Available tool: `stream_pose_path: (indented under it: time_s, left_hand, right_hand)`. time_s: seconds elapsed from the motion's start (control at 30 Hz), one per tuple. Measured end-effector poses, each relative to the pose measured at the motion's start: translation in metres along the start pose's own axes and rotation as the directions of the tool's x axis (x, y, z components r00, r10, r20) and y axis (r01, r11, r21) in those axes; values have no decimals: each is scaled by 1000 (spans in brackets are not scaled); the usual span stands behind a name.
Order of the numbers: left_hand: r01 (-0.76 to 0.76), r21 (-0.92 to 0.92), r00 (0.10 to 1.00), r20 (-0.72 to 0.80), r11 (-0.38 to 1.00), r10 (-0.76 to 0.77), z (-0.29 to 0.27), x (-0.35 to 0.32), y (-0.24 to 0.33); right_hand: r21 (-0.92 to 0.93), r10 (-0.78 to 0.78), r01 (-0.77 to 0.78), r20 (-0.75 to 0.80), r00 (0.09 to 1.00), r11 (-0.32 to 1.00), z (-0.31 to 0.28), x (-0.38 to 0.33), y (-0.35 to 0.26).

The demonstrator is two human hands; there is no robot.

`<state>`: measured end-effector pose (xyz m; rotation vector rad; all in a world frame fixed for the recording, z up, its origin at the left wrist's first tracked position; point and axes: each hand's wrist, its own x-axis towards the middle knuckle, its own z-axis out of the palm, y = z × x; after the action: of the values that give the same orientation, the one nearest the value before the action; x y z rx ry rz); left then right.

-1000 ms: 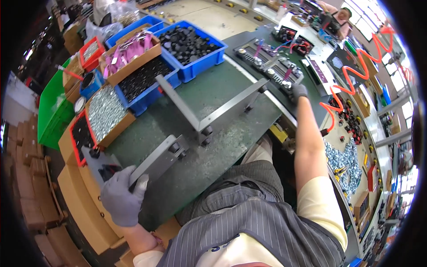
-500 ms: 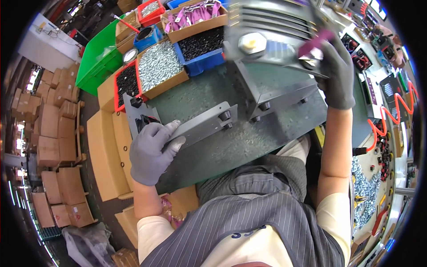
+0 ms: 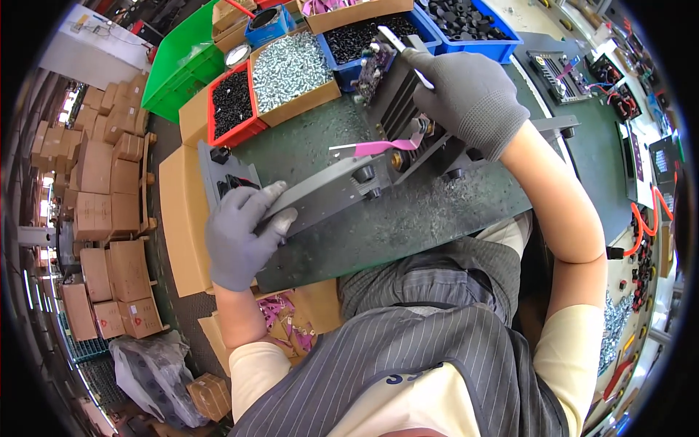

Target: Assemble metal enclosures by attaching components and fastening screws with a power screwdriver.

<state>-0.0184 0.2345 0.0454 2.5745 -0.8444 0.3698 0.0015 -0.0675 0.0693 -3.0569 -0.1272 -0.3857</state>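
Both my hands wear grey gloves. My left hand (image 3: 244, 237) pinches the near edge of a bent grey metal casing (image 3: 320, 193) with black feet, resting on the dark green table (image 3: 378, 233). Closed around the upper edge of a finned metal heat sink assembly (image 3: 399, 95), my right hand (image 3: 473, 98) holds it tilted on edge above the table. A green circuit board (image 3: 373, 73) shows on the assembly's left side. From its lower part a pink flat strip (image 3: 378, 147) sticks out toward the casing. Behind it lies another grey metal casing (image 3: 473, 164) with black feet, partly hidden.
Along the table's back stand a red bin of black parts (image 3: 231, 102), a carton of silver fasteners (image 3: 291, 76) and a blue bin of black pieces (image 3: 466, 22). A green crate (image 3: 171, 84) is beyond. Another heat sink assembly (image 3: 561, 76) lies at right, near an orange coiled hose (image 3: 641, 218).
My right hand has brought the heat sink assembly down and leftward, turning it from broadside to edge-on, beside the casing. My left hand keeps its hold. The whole view has shifted a little.
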Motion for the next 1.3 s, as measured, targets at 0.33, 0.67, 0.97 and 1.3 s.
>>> stream_pose_path:
  time_s: [0.33, 0.67, 0.97, 1.3]
  left_hand:
    - [-2, -67, 998, 62, 998, 6, 3, 5, 0]
    - [-135, -113, 989, 36, 984, 140, 26, 35, 18]
    - [-48, -197, 999, -1, 979, 49, 21, 36, 21]
    - [-557, -188, 803, 129, 809, 582, 32, 136, 122]
  right_hand:
    - [-49, 15, -7, 155, 988, 999, 9, 1, -18]
    - [121, -38, 30, 67, 997, 992, 20, 7, -22]
    - [364, -21, 120, -265, 964, 924, -8, -21, 25]
    - [914, 859, -157, -277, 430, 373, 65, -131, 247]
